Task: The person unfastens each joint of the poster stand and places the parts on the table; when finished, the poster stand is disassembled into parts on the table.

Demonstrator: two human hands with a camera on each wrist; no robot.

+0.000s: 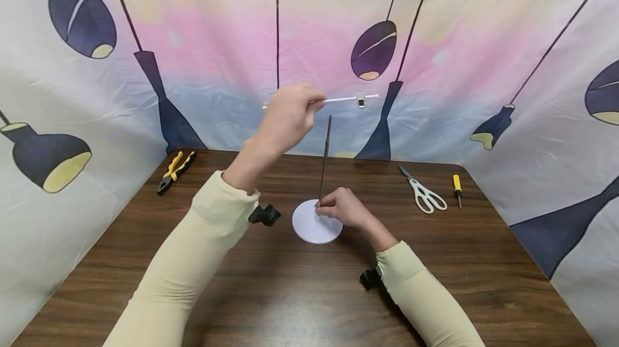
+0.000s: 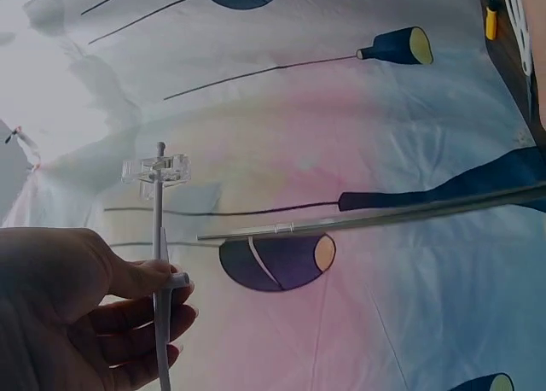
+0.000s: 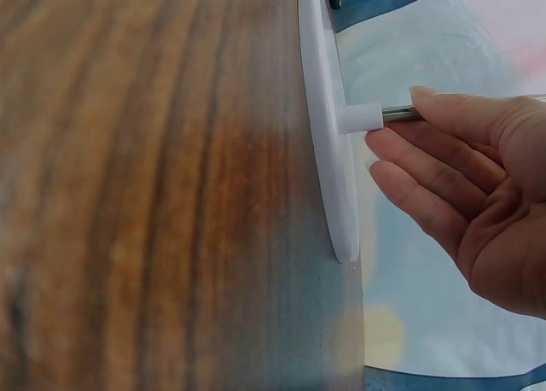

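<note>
My left hand (image 1: 289,117) pinches a thin white crossbar (image 1: 340,100) near its middle, holding it level above the table. A clear plastic clip (image 1: 360,101) sits near the bar's right end. In the left wrist view, a short stub (image 2: 178,280) sticks out of the bar beside my thumb. Below the bar stands a slim metal rod (image 1: 326,159), its top end apart from it. The rod rises from the socket of a round white base (image 1: 309,233) on the table. My right hand (image 1: 350,208) pinches the rod's foot just above that socket (image 3: 363,118).
On the wooden table (image 1: 271,288), yellow-and-black pliers (image 1: 175,171) lie at the back left. White-handled scissors (image 1: 423,191) and a yellow screwdriver (image 1: 457,188) lie at the right. A cloth printed with lamps (image 1: 227,67) hangs behind and beside the table.
</note>
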